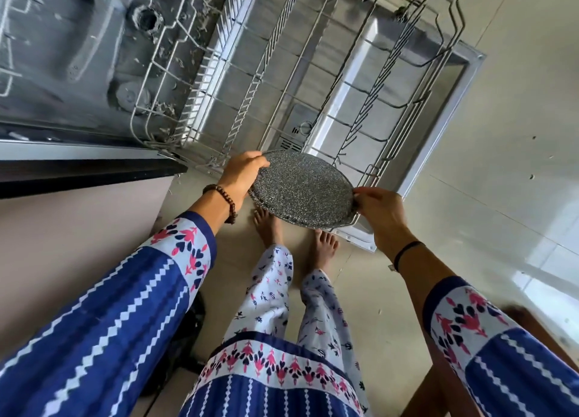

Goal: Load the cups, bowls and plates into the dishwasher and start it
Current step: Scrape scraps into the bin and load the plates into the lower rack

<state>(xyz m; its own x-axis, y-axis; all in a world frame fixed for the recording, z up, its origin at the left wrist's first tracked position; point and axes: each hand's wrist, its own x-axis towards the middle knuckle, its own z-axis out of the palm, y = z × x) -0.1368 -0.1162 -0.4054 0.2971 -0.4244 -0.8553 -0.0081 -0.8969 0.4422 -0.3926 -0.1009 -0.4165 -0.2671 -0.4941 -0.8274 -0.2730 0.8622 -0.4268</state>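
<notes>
— Place of round speckled grey plate [300, 189]?
— Centre frame, over near corner of pulled-out grey wire dishwasher rack [269, 56].
— Grip?
— Pinched at opposite rims by left hand [241, 173] and right hand [380, 211].

plate [300, 188] between left hand [242, 173] and right hand [380, 211], above near end of the rack [275, 40] over the door [441, 103].

We stretch both arms forward and down, bare from the forearm on. Our left hand [242, 173] curls its fingers over one rim of the round speckled grey plate [302, 189]. Our right hand [380, 211] pinches the opposite rim, its back turned towards us. A brown wooden bead bracelet [224, 199] circles the left wrist, a thin black band [407, 250] the right.
</notes>
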